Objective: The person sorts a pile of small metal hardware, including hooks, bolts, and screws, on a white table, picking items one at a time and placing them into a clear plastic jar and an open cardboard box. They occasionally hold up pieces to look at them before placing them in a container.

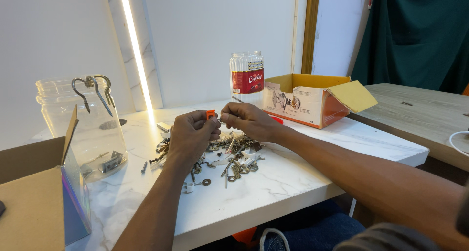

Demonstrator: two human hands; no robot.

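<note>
White marble table (293, 182), orange wall plug (210, 114) pinched between both hands' grips, above hardware pile (229, 155)

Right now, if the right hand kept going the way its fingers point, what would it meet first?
The right hand points left, toward the left hand. First it would meet the small orange piece pinched between them, then the left hand's fingers. Depth looks about equal, though I cannot be sure.

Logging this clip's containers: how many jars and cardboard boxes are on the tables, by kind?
Jars: 2, a clear jar at left and a labelled jar at the back.
Boxes: 2, an open box at right and a box at near left.
Total: 4.
</note>
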